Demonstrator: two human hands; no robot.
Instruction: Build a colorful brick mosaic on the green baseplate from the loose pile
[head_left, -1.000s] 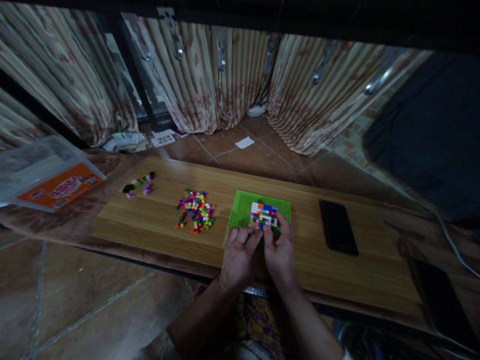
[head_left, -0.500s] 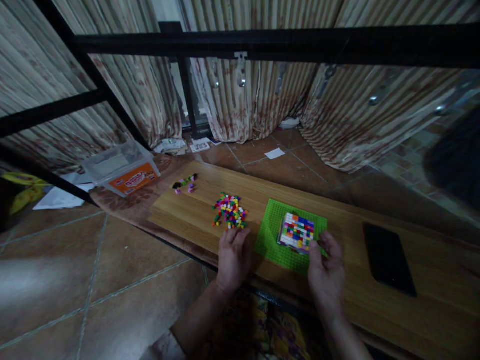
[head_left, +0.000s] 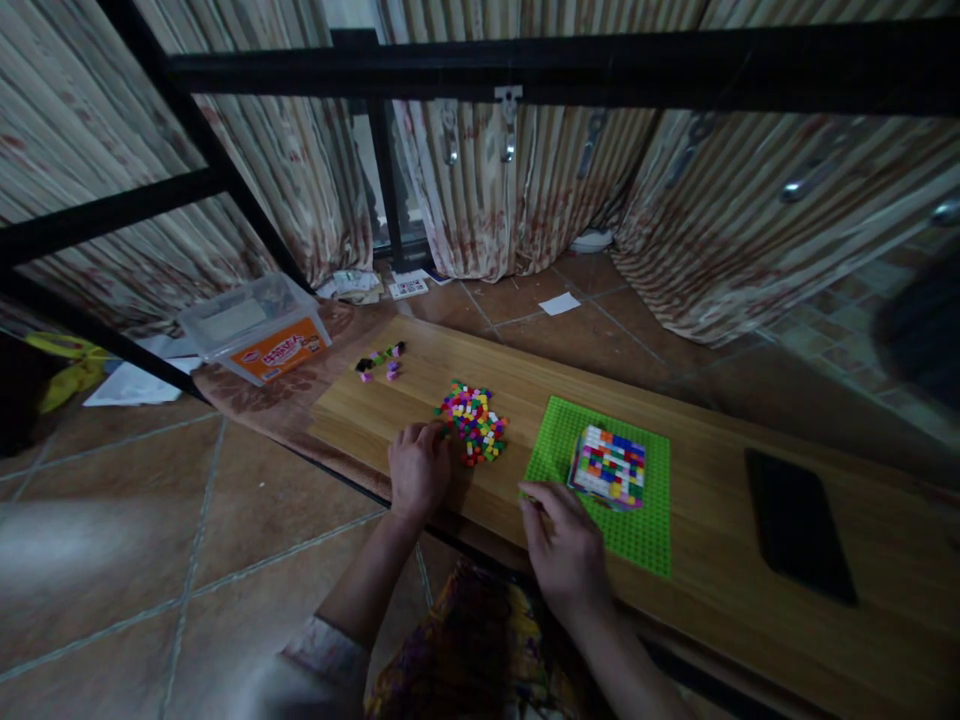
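Note:
My left hand (head_left: 420, 466) is at the near left edge of a pile of small colourful toy bricks (head_left: 480, 425). Its fingers are bent together at the bricks, and whatever lies between the fingertips is too small to make out. Close to the left edge of the green baseplate (head_left: 645, 540) is my right hand (head_left: 566, 540), thumb and forefinger drawn together; I cannot make out anything in them. On the baseplate stands a block built of many-coloured bricks (head_left: 611, 465), with white ones along its left part.
Several assembled dark, green and pink pieces (head_left: 381, 360) lie at the far left of the wooden board (head_left: 360, 415). Behind them stands a clear plastic box (head_left: 259, 320) with an orange label. A black phone-like slab (head_left: 799, 525) lies on the right.
My right hand has left the right side of the brick block and moved left to the baseplate's left edge. My left hand has shifted left along the pile. The view has turned slightly.

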